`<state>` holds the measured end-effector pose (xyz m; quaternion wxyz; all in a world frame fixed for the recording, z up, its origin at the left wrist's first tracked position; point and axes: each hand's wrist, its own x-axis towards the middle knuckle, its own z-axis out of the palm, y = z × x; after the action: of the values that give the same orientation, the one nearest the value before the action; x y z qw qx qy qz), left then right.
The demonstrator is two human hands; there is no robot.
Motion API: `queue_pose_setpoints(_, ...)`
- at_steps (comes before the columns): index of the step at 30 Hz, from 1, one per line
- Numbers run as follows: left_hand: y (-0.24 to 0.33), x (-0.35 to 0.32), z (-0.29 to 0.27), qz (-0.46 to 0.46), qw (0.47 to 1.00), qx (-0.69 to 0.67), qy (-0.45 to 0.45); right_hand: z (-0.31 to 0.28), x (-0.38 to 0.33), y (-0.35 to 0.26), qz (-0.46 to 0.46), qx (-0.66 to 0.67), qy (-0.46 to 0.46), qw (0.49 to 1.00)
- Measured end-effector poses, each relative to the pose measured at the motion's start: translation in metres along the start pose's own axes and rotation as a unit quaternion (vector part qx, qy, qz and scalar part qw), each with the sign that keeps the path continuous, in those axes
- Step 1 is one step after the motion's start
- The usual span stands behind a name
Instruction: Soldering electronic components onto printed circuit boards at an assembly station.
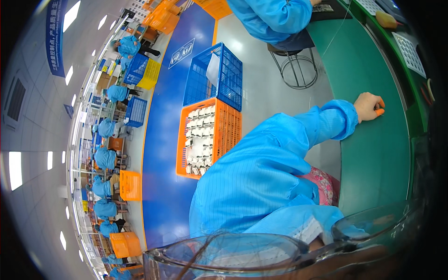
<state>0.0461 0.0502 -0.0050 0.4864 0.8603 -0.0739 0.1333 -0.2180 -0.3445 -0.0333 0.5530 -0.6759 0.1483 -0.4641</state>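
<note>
My left hand (368, 107) rests on the green tabletop (373, 158), at the end of a blue sleeve. Orange covers sit on two of its fingertips. Those fingers are curled in and closed; whatever is between them, if anything, is too small to make out. No tool or part shows beside the hand on this stretch of the surface. My right hand is out of the picture.
An orange crate (227, 135) of white parts stands on the floor beside a blue crate (233, 77). A co-worker in blue (275, 21) sits by a round stool (298, 70). A green rack (417, 112) edges the bench. Workers line the far left.
</note>
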Motion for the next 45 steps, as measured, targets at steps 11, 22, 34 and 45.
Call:
queue_pose_setpoints(11,-0.013,0.004,0.008,0.042,0.999,0.028,0.004,-0.061,-0.005,-0.002,0.048,-0.006,0.094,0.994)
queue_pose_setpoints(22,-0.017,0.008,0.011,0.04,0.998,0.034,-0.033,-0.013,-0.018,-0.057,0.022,0.023,0.057,0.998)
queue_pose_setpoints(34,-0.004,0.006,0.006,0.017,0.995,0.081,-0.059,0.002,-0.016,-0.065,0.017,0.066,0.065,0.996)
queue_pose_setpoints(45,-0.021,0.01,0.004,-0.059,0.985,-0.159,-0.042,-0.002,-0.017,-0.064,0.038,0.076,0.057,0.995)
